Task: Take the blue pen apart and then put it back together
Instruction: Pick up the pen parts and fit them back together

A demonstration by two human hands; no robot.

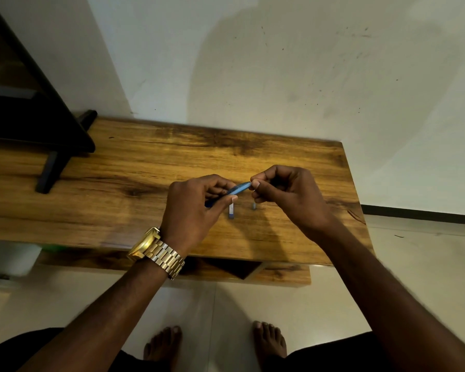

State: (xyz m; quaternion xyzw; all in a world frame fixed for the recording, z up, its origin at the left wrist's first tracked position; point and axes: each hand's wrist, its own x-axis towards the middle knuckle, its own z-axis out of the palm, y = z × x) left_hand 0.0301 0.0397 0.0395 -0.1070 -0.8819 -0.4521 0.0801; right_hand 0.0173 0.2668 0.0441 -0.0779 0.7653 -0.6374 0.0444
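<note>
Wooden grained tabletop [145, 167] bears two small blue pen pieces [231, 210] at six o'clock of both hands. Left hand [191, 208] grips the slim blue plastic pen [238, 188]; right hand [287, 194] pinches its tip, likely mid-disassembly or reassembly; next needs a steady twist.

A wooden table [145, 167] with strong dark grain stands against a pale wall. At its far left corner rests a black stand [51, 167], one foot reaching toward the middle. Near the middle lie two small pen parts: a blue-and-white piece [231, 211] and, just to its right, a smaller blue piece [253, 206], apart from each other.
</note>
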